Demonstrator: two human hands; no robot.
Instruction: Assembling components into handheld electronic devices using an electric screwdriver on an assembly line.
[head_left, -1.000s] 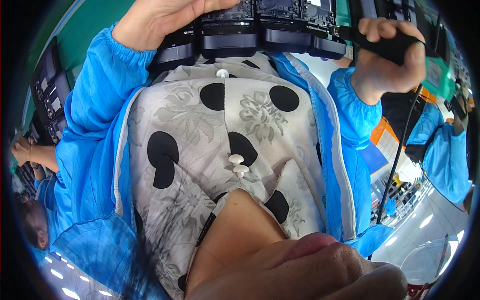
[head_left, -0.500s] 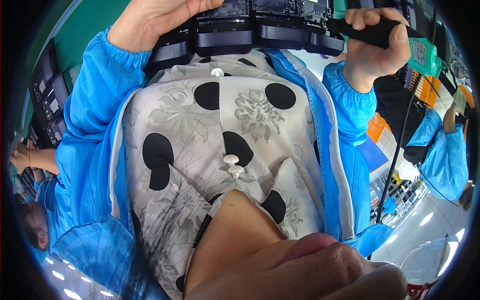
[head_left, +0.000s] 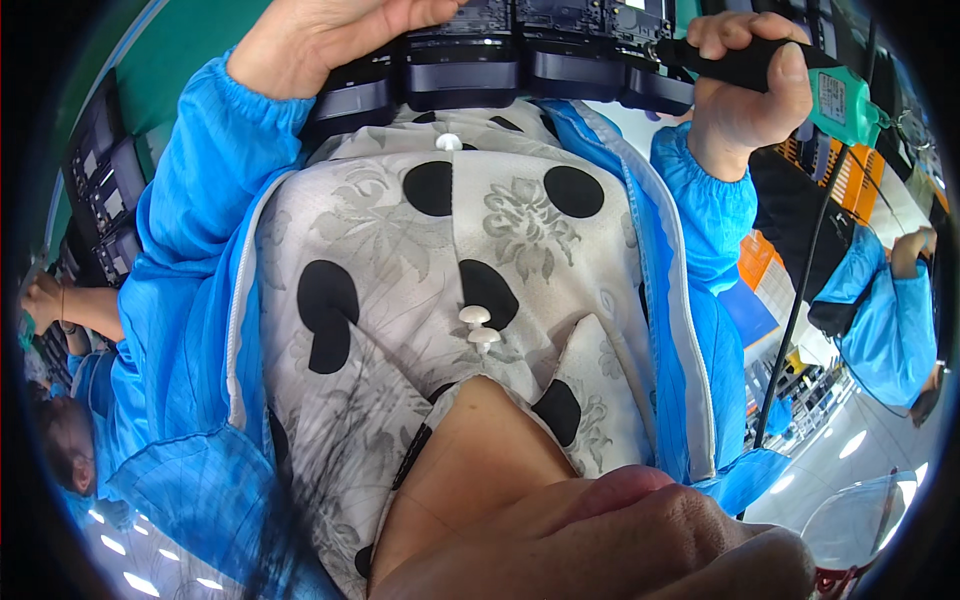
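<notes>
My right hand (head_left: 745,95) is wrapped round the black grip of an electric screwdriver (head_left: 826,108), whose rear end is green. The tool lies almost level, its tip pointing left at the rightmost of several dark plastic housings (head_left: 463,80). Circuit boards (head_left: 565,14) show inside these housings, which stand in a row at the top edge. Whether the tip touches a screw is too small to tell. Over the left part of the row reaches my left hand (head_left: 335,40), one finger stretched to the right. Its other fingers are cut off by the upper edge, so what they hold is hidden.
More dark housings (head_left: 100,195) stand on the green surface (head_left: 150,75) at the left. A black cable (head_left: 800,310) hangs down at the right. Co-workers in blue sleeves (head_left: 885,320) are at both sides. Orange trays (head_left: 850,185) stand behind my right arm.
My left hand and the row of housings appear slightly farther right and lower in the picture. My right hand keeps its grip on the screwdriver, nearly in the same place.
</notes>
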